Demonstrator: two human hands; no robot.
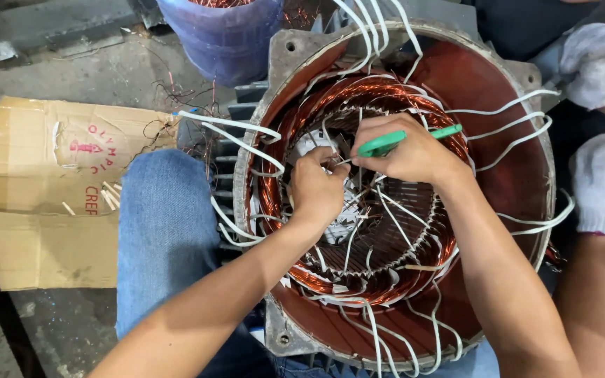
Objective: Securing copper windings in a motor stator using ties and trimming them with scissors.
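Observation:
A large motor stator [519, 182] with a reddish inner wall lies open side up in front of me. Copper coil windings [386, 91] ring its slotted core, and white sleeved leads [512, 143] spill over the rim. My left hand [316, 189] reaches into the core and pinches white insulation paper or wire near the slots. My right hand [407, 150] grips a green-handled tool [386, 142], its tip pointing left toward my left fingers.
A co-worker's two white-gloved hands [600, 185] rest at the stator's right rim. A blue plastic tub [222, 35] stands behind the stator. Flattened cardboard [43, 203] with small sticks lies on the concrete floor at left. My jeans-clad knee [166, 231] is beside the housing.

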